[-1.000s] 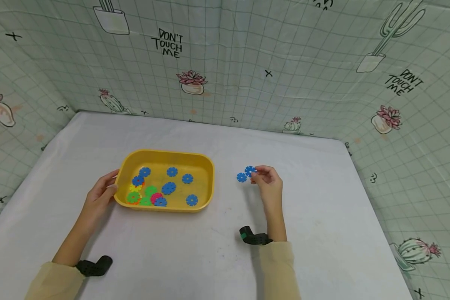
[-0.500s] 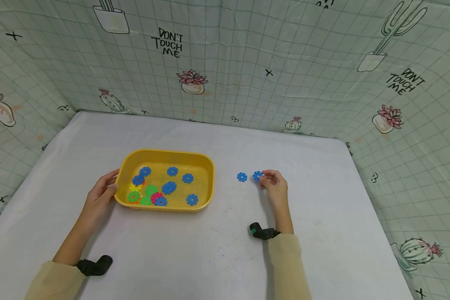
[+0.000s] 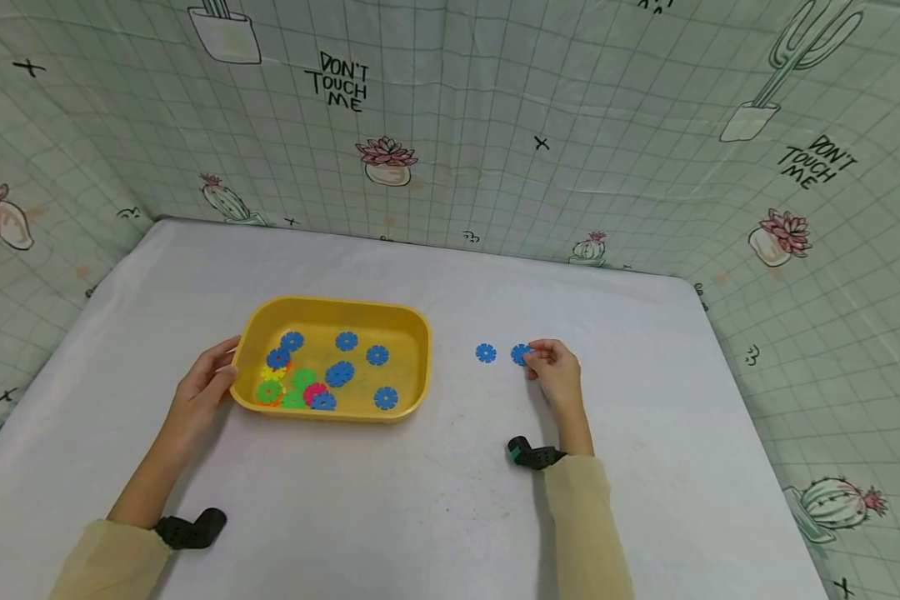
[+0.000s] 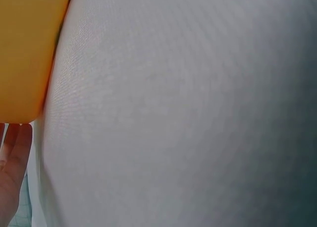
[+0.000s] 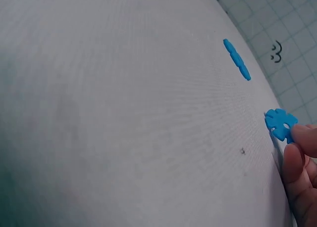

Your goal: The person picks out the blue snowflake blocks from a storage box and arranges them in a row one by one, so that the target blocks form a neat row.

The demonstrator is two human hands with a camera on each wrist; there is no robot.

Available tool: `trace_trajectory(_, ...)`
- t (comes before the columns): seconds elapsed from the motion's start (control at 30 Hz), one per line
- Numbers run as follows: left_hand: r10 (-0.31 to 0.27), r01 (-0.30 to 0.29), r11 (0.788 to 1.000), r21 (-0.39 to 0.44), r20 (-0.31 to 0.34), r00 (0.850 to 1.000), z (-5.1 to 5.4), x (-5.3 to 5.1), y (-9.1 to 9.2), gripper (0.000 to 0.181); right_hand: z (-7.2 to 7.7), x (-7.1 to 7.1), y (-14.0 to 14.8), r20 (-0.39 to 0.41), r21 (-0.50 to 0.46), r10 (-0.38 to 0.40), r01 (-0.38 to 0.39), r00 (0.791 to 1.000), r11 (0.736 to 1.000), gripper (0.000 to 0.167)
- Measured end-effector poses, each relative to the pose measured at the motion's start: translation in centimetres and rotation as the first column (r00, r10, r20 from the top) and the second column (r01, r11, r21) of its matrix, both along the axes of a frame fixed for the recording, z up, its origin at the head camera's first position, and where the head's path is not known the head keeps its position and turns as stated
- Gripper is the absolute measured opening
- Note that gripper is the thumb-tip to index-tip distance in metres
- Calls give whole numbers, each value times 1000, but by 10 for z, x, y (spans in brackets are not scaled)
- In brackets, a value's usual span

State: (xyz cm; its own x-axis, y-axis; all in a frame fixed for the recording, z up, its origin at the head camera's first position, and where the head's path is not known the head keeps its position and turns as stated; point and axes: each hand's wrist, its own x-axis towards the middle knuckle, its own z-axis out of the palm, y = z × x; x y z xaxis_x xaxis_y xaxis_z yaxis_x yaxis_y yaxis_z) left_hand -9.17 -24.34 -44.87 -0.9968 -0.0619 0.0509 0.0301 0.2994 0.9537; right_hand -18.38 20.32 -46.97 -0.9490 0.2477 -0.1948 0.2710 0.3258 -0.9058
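A yellow tray [image 3: 399, 308] lies left of centre in the head view, with blue, green, yellow, orange and pink notched flower-shaped discs inside. My left hand [image 3: 201, 385] rests against the tray's left end; its fingers [image 4: 17, 148] look fairly straight and touch the outer wall in the left wrist view. To the right of the tray, my right hand [image 3: 558, 372] pinches a blue notched disc [image 5: 280, 122] between thumb and forefinger, holding it just off or at the table; I cannot tell which. Left of it is another blue disc [image 3: 485, 353], lying flat on the table.
A white cloth [image 3: 390, 508] covers the table. Behind and at both sides hangs a green checked fabric [image 3: 457, 125] printed with cacti and words. Black wrist devices [image 3: 191, 529] sit on both forearms.
My right hand has moved right with its blue disc, away from the other blue disc, which now lies alone. The left hand and tray have stayed in place.
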Motion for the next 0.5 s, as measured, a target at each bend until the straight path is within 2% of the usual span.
trace_trajectory(0.3,11,-11,1000,5,9,1000,-7,-1,-2,45,3,-4,1,49,131,46,-52,998,990,24)
trace_trajectory(0.5,6,-6,1000,1,9,1000,-1,0,0,45,7,-8,0,80,170,84,-96,993,981,26)
